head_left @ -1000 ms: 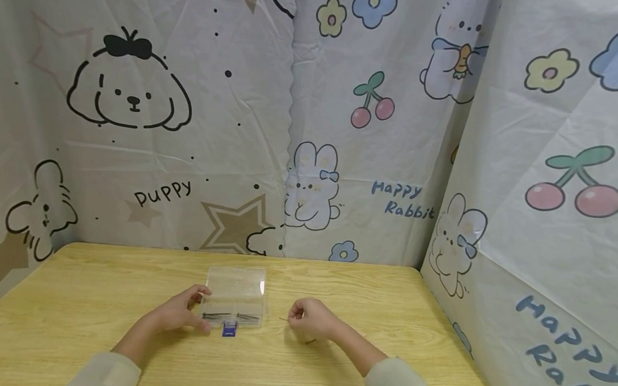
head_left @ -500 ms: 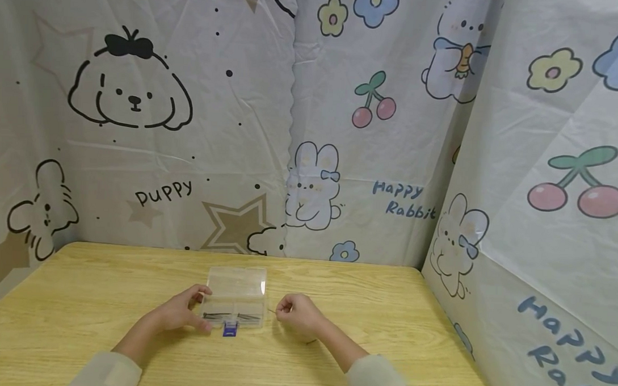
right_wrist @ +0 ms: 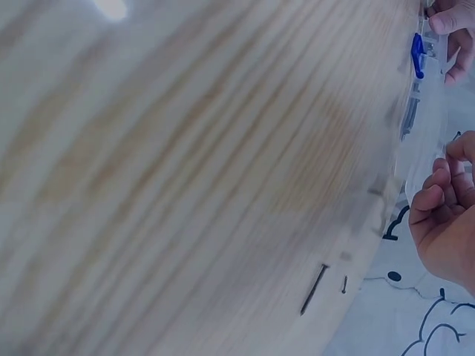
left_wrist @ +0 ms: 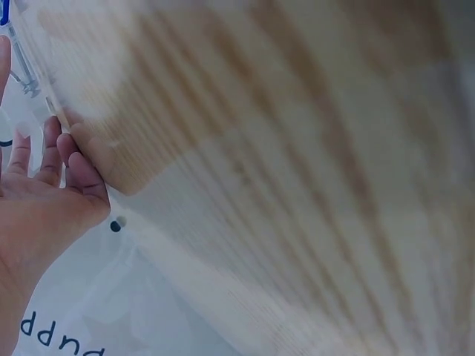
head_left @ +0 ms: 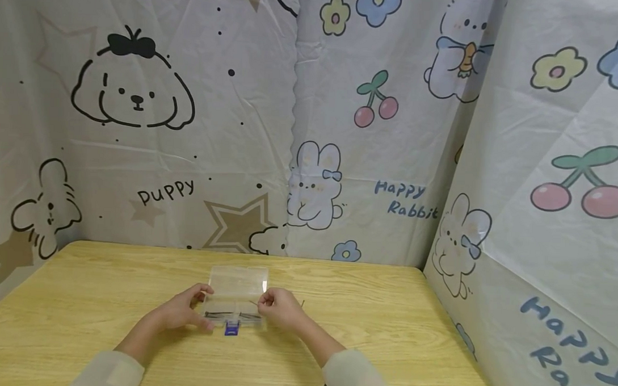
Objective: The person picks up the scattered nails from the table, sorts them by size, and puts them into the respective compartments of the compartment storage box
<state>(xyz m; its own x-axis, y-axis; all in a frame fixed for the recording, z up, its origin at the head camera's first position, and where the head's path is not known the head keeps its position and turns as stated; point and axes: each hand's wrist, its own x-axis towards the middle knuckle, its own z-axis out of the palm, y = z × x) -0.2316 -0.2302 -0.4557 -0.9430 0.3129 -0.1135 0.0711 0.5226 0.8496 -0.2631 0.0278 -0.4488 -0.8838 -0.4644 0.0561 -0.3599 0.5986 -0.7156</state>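
A clear plastic box [head_left: 238, 278] stands on the table with its lid raised and its blue latch [head_left: 231, 328] at the front. Dark nails [head_left: 222, 315] lie in its front compartments. Along the box's left side, my left hand [head_left: 182, 309] holds it, thumb near the front corner and fingers farther back. Over the right part of the box, my right hand [head_left: 280, 308] pinches a thin nail [head_left: 253, 303] that points left. In the right wrist view, a longer nail [right_wrist: 314, 289] and a shorter one [right_wrist: 344, 285] lie on the tabletop beside the right hand.
The wood-grain table [head_left: 106, 282] extends around the box. Behind it and on the right hang pale curtains [head_left: 240, 111] printed with puppies, rabbits and cherries.
My right hand has moved left and slightly away from me, carrying the nail from beside the box to over its right part. The left hand has stayed at the box's left side.
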